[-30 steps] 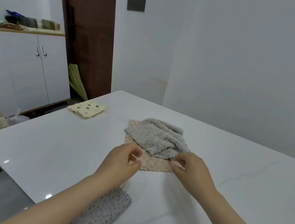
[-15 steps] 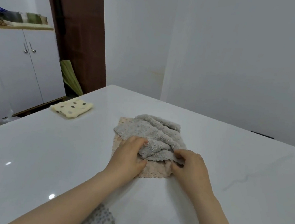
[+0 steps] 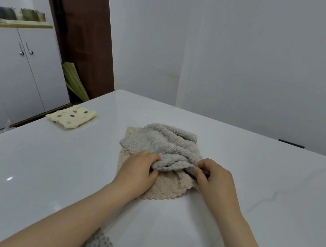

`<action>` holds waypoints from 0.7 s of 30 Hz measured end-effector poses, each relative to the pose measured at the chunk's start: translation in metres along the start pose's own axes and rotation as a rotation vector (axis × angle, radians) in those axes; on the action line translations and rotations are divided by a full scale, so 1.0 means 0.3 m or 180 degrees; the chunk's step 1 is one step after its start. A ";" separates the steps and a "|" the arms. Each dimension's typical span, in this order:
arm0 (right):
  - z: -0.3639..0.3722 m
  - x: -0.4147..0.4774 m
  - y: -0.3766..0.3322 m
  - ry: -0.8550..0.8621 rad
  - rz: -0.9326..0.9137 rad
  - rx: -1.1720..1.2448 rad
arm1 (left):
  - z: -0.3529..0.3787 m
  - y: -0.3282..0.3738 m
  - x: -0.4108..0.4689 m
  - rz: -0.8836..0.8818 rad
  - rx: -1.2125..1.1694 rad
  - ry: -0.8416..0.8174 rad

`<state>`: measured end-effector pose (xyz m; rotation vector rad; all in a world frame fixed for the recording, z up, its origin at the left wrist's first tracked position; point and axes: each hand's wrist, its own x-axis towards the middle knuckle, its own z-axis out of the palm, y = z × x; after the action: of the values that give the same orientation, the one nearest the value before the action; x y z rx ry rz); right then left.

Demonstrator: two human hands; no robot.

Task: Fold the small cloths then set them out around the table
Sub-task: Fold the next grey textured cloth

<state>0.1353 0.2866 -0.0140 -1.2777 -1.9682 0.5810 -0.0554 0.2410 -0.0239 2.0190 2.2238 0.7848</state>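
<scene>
- Your left hand and right hand each pinched the near edge of the crumpled grey fleece cloth.
- It looked soft, light, limp; the corners looked the best hold.

One wide-angle camera sits on the person's head and looks forward and down across the white worktop. The view is close: both forearms come in from the bottom edge, and the left hand and right hand meet at the grey cloth just below the frame's middle. The worktop's far corner points away from the lens toward a pale wall. A brown door and white cabinet stand off at the upper left.
</scene>
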 end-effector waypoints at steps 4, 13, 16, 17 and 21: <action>-0.017 -0.006 -0.030 -0.0100 -0.0022 -0.0042 | -0.039 0.001 0.013 -0.0046 -0.0190 0.0215; -0.071 -0.024 -0.114 0.0465 -0.0265 -0.0023 | -0.174 0.073 -0.010 0.0308 -0.0555 0.0729; -0.105 -0.024 -0.148 0.0677 -0.0439 -0.0179 | -0.219 0.102 -0.029 0.0415 -0.0597 0.0859; -0.121 -0.024 -0.160 0.0751 -0.0493 -0.0231 | -0.235 0.113 -0.035 0.0446 -0.0588 0.0901; -0.208 -0.039 -0.214 0.1078 -0.0723 -0.0251 | -0.303 0.168 -0.064 0.0639 -0.0598 0.1086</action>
<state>0.1477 0.2492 0.0671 -1.0962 -1.8293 0.1636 -0.0383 0.1936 0.0689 2.1725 2.0165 1.3970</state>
